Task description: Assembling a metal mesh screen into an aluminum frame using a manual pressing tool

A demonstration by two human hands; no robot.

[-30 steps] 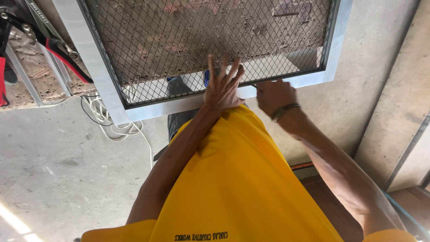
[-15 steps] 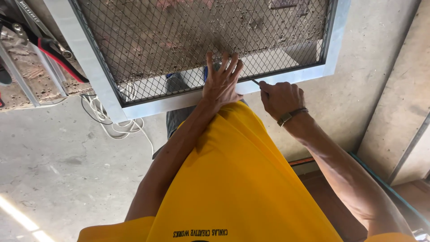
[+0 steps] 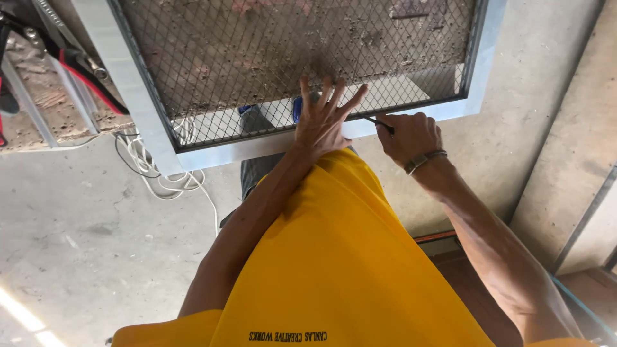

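Nearest the camera, a yellow shirt (image 3: pixel 334 270) fills the lower view. Beyond it, both forearms are stretched forward to the near rail of a pale metal frame (image 3: pixel 212 155).

The left hand (image 3: pixel 323 119) is laid flat on the wire mesh (image 3: pixel 289 58) just above the rail, fingers spread wide apart, nothing gripped. The right hand (image 3: pixel 409 136) is closed in a fist around a thin dark tool (image 3: pixel 379 123); its tip is directed along the mesh edge toward the left hand, close beside the fingers. A dark wristband (image 3: pixel 425 159) is worn on the right wrist.

Farther left, a white cable (image 3: pixel 168 183) is coiled on the concrete floor (image 3: pixel 77 244) below the frame corner, and red-handled tools (image 3: pixel 87 80) are seen on a rough bench.

Risks, as judged: the tip may slip off the mesh edge and strike the left fingers, given the small gap. The mesh may spring loose if the flat hand's pressure is eased. The cable could be snagged underfoot.
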